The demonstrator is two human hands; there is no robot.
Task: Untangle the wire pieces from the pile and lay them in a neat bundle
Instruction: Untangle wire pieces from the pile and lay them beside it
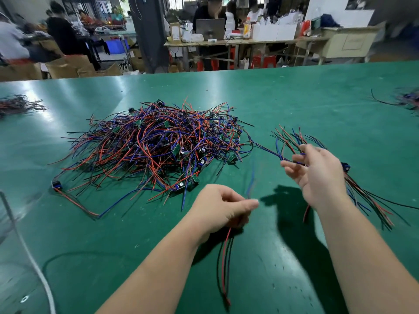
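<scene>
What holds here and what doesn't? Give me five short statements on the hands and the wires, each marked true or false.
1. The left hand pinches a few red and black wires that trail toward the camera. True.
2. The right hand holds nothing. False: it holds a wire bundle.
3. The tangled pile lies on a green table. True.
4. The tangled pile is all black wire. False: red, blue and black wires, with small parts attached.
5. A smaller heap of wires lies at the table's far left. True.
</scene>
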